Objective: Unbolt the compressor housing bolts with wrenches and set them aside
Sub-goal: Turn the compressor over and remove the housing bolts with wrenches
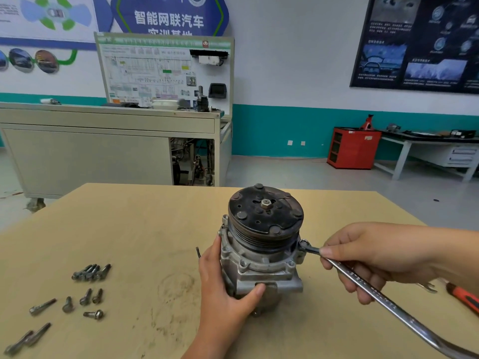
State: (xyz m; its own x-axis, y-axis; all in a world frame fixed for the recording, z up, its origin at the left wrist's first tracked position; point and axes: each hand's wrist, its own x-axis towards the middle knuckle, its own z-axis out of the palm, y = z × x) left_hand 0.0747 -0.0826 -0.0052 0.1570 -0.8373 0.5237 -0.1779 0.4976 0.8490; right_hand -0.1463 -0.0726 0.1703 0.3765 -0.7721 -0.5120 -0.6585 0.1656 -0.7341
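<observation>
A grey compressor point(261, 265) with a dark pulley on top stands upright in the middle of the wooden table point(145, 229). My left hand point(223, 288) grips its lower left side, thumb across the front. My right hand point(373, 257) holds a long steel ring wrench point(373, 288). The wrench's ring end sits on a bolt at the housing's right flange, just under the pulley. Several loose bolts point(90, 272) lie on the table at the left, more of them nearer the front-left corner.
A red-handled tool point(464, 297) and another wrench end point(427, 287) lie on the table at the right, behind my right forearm. A small dark hex key point(198, 252) lies just left of the compressor. Beyond the table stand a grey bench and a red cabinet.
</observation>
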